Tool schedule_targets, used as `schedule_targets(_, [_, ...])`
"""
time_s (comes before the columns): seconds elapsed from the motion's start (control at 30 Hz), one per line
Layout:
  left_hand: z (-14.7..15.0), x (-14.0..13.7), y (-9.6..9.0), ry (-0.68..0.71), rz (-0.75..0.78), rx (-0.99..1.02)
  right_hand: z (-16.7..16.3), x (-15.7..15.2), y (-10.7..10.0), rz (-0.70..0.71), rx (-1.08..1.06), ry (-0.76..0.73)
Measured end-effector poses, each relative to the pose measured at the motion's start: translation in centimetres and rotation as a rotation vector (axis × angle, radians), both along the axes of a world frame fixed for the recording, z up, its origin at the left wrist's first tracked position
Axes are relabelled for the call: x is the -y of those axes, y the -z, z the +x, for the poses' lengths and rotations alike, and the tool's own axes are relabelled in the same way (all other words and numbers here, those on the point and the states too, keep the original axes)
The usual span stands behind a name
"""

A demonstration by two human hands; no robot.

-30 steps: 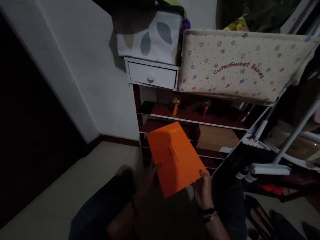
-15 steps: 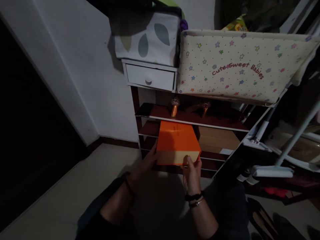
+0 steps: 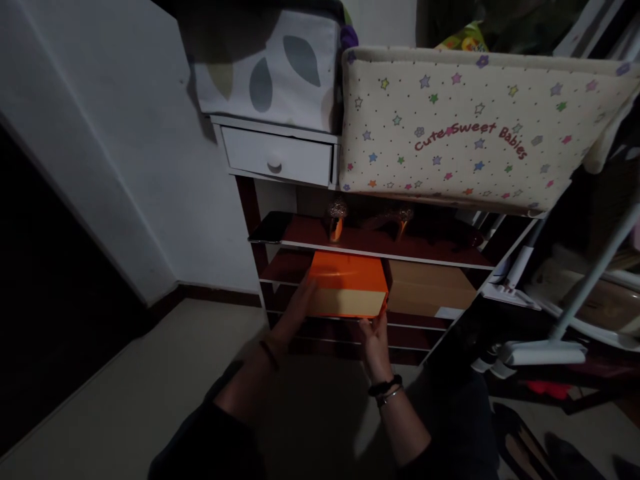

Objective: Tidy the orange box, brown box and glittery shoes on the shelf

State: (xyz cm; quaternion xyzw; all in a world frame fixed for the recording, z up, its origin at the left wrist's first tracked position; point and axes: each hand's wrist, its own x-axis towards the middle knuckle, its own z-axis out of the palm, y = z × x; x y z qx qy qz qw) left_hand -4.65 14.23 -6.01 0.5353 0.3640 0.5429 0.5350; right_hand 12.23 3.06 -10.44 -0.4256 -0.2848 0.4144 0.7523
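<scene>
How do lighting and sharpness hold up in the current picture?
Head view: dim overall, the left edge mostly near-black; a faint sheen on the orange box; the left hand shadowed and soft-edged; lettering on the star-print container legible.

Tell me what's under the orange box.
Lower shelves show below the orange box, and the right hand is at its lower front edge. Whatever lies directly beneath is covered by the box.

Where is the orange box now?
The orange box is near the head view's centre, below the upper shelf, left of the cardboard box, the left hand at its left side.
</scene>
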Motion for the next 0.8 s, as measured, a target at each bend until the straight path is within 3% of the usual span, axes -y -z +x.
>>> schedule_targets(0.2, [1.5,-1.4,-0.3,-0.066,0.032,-0.051,2.7,0.3,1.2,-0.100,0.110,-0.149])
schedule_targets(0.27, [1.6,-1.7,-0.2,-0.088,0.020,-0.061,4.5,1.9,1.6,-0.163,0.222,-0.093])
schedule_targets(0.33, [1.6,-2.0,0.0,-0.095,0.013,-0.077,7.3,3.9,1.4,-0.176,0.351,0.118])
schedule_targets(0.43, [1.6,-2.2,0.5,-0.134,0.043,-0.119,13.5,6.2,-0.4,-0.089,0.461,0.633])
schedule_targets(0.5, [1.6,-2.2,0.7,-0.162,0.066,-0.137,18.1,6.4,-2.1,-0.071,0.489,0.774])
schedule_targets(0.53, [1.7,-2.1,0.7,-0.162,0.077,-0.139,20.2,6.0,-3.0,-0.076,0.495,0.762])
schedule_targets(0.63, [2.0,-1.9,0.3,-0.141,0.086,-0.129,24.9,3.9,-4.8,-0.127,0.479,0.459])
schedule_targets(0.7, [2.1,-1.7,0.0,-0.145,0.074,-0.120,26.5,2.3,-5.1,-0.152,0.426,0.308])
schedule_targets(0.8, [2.2,-1.7,-0.2,-0.181,0.064,-0.117,27.0,0.7,-4.9,-0.168,0.357,0.268])
